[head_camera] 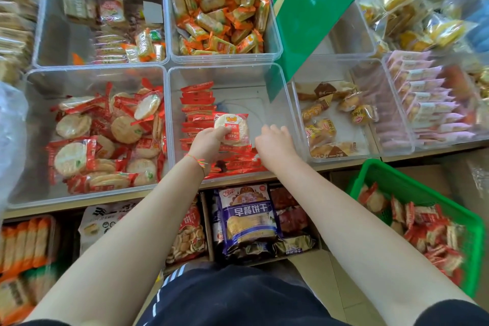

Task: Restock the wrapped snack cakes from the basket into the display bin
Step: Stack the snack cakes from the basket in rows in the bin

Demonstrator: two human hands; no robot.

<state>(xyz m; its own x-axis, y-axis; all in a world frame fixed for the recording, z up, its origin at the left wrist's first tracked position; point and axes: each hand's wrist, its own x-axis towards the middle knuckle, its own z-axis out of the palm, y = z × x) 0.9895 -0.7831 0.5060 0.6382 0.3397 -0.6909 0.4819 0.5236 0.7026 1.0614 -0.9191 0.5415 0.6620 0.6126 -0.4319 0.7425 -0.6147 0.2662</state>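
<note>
My left hand [209,144] holds a round snack cake in a red wrapper [234,128] over the clear display bin [287,103] at centre. A row of red-wrapped cakes [197,106] stands on edge along the bin's left side, and more lie at its front. My right hand [275,144] hovers inside the same bin to the right of the held cake, fingers spread, holding nothing. The green basket [412,188] at the lower right holds several more red-wrapped cakes [428,230].
Clear bins surround the centre one: red-wrapped round crackers [105,135] to the left, orange-wrapped snacks [222,13] behind, small breads [330,119] to the right. A green cardboard box [309,8] leans over the bin's back right corner. Bagged biscuits [248,219] fill the shelf below.
</note>
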